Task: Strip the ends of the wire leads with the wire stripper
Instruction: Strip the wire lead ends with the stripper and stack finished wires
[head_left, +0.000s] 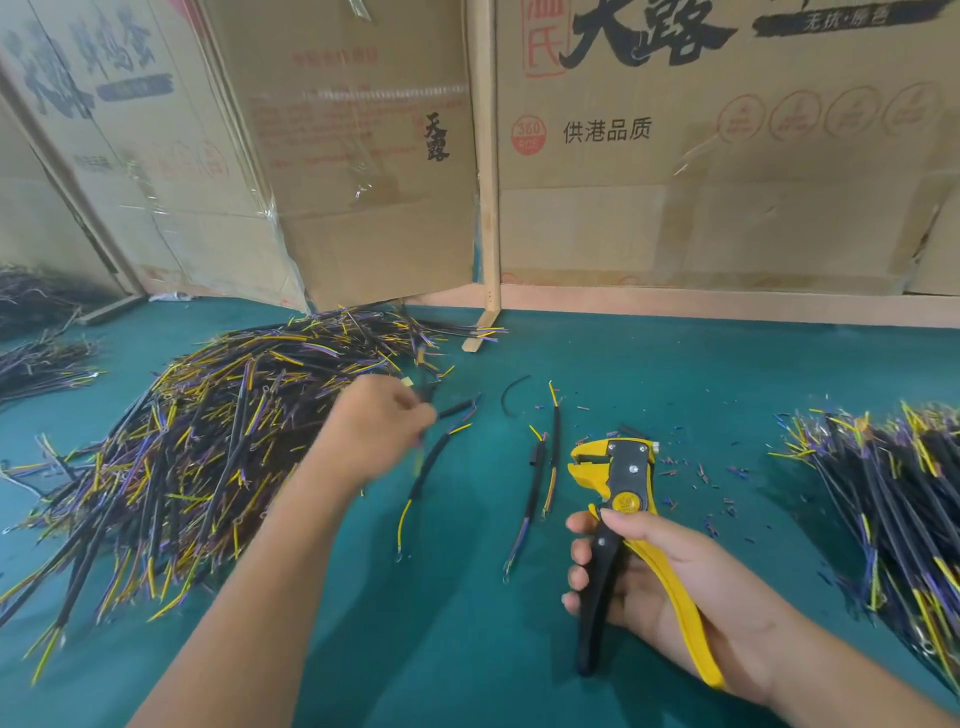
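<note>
My right hand (660, 566) grips the yellow and black wire stripper (618, 499) by its handles, jaws pointing away from me over the green mat. My left hand (374, 426) reaches out at the right edge of the big pile of black leads with yellow and purple ends (208, 447). It is blurred, and its fingers pinch a black lead (457, 410) that sticks out to the right. Two more loose leads (535, 483) lie between my hands, just left of the stripper's jaws.
A second pile of leads (893, 493) lies at the right edge of the green mat (467, 623). Small bits of stripped insulation (701, 473) are scattered right of the stripper. Cardboard panels (675, 156) and a wooden post (488, 208) wall off the back.
</note>
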